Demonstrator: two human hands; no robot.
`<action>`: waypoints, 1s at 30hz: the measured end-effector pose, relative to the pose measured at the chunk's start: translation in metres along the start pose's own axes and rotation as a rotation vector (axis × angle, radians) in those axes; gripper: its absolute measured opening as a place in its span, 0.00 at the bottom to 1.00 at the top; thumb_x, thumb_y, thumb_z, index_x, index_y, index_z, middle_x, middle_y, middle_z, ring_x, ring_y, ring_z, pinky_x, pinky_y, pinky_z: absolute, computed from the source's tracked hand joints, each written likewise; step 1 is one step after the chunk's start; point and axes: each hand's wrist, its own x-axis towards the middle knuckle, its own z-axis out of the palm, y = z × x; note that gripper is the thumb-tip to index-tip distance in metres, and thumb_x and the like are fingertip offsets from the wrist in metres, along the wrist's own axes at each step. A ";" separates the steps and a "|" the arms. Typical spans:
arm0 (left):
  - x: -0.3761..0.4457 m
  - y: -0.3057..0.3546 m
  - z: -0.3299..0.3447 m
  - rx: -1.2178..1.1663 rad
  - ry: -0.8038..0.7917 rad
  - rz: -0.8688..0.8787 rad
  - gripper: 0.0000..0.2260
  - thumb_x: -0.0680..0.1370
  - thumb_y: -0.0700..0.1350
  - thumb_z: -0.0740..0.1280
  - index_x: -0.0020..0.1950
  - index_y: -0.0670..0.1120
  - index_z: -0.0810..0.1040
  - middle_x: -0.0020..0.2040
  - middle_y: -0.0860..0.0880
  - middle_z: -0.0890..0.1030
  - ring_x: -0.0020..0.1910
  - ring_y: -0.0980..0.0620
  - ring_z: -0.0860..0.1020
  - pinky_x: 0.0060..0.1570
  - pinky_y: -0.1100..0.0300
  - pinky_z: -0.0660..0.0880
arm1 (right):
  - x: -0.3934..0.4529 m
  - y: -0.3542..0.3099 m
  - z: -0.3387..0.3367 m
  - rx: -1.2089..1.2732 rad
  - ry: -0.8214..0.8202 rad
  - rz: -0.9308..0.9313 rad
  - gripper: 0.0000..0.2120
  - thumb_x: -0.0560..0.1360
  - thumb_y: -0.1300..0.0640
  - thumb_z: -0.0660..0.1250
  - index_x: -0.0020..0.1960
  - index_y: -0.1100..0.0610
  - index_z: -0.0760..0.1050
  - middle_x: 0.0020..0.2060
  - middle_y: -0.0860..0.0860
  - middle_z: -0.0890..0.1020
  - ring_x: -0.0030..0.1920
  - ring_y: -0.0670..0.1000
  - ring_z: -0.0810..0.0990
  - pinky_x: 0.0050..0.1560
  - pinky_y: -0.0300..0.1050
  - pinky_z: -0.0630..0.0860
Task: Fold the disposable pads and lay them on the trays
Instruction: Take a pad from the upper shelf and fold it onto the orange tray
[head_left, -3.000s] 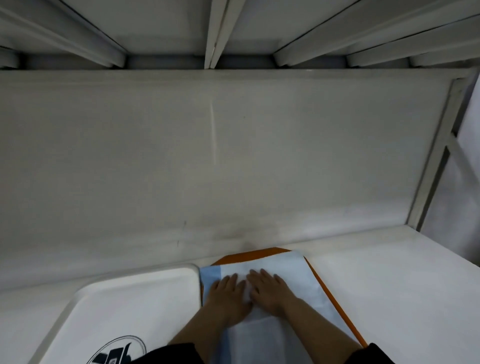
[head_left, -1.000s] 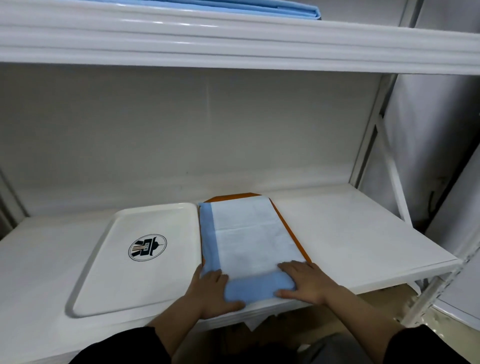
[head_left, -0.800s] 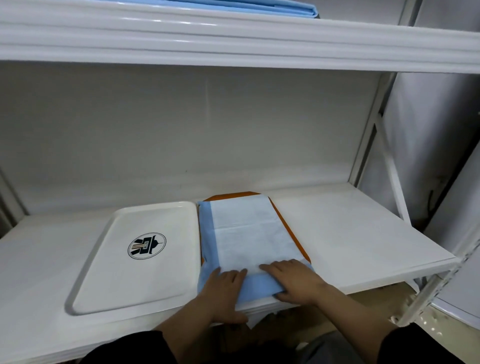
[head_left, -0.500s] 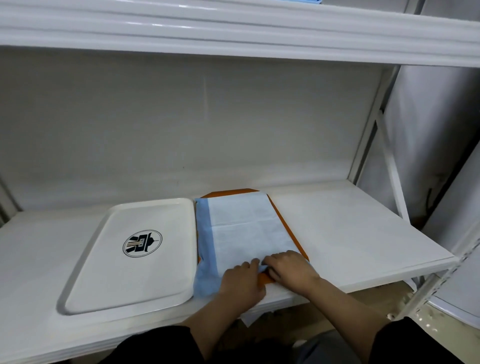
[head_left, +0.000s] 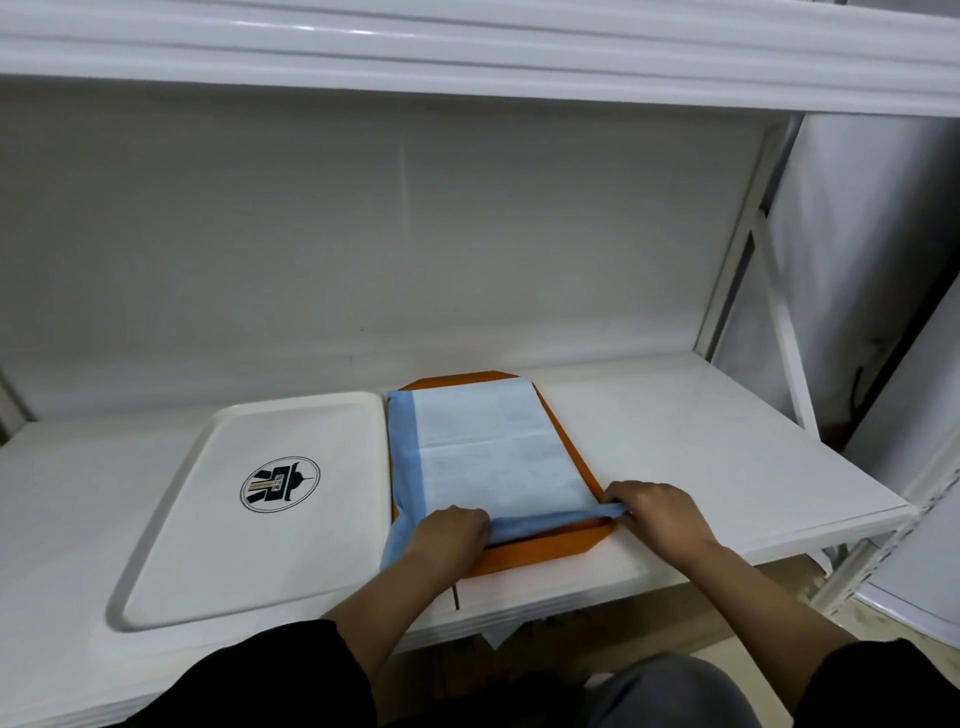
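A folded blue-and-white disposable pad lies on an orange tray in the middle of the white shelf. Its near blue edge is folded back into a thin band, so the tray's front shows bare. My left hand rests knuckles-up on the pad's near left corner, fingers curled over the blue edge. My right hand pinches the right end of that blue band at the tray's near right corner. An empty white tray with a round black logo sits directly to the left.
The white shelf board stretches right of the orange tray to a metal upright. A grey back panel closes the rear. Another shelf runs overhead. A scrap of white paper hangs below the front edge.
My hands have spread apart along the pad's near edge. The blue flap that covered the tray's front is now pulled back into a narrow band, baring the orange front rim.
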 end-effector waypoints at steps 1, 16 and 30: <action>-0.001 -0.001 0.000 -0.006 0.013 0.000 0.12 0.83 0.40 0.53 0.58 0.40 0.76 0.56 0.43 0.80 0.54 0.46 0.78 0.50 0.56 0.72 | -0.001 0.002 -0.001 0.036 0.005 0.095 0.07 0.77 0.57 0.64 0.51 0.52 0.79 0.45 0.48 0.83 0.43 0.50 0.82 0.41 0.36 0.71; -0.012 0.000 0.017 -0.052 0.131 0.025 0.15 0.82 0.46 0.54 0.65 0.47 0.73 0.58 0.46 0.80 0.55 0.48 0.78 0.53 0.57 0.74 | 0.012 -0.022 -0.019 1.572 -0.437 0.817 0.16 0.75 0.60 0.68 0.62 0.57 0.74 0.63 0.58 0.73 0.58 0.57 0.78 0.41 0.44 0.82; -0.065 -0.079 0.009 -0.055 0.396 -0.162 0.18 0.57 0.41 0.79 0.44 0.50 0.82 0.38 0.49 0.78 0.34 0.46 0.79 0.28 0.59 0.70 | 0.012 -0.024 -0.009 1.503 -0.396 0.892 0.09 0.77 0.67 0.62 0.51 0.60 0.79 0.61 0.59 0.72 0.58 0.57 0.75 0.40 0.41 0.81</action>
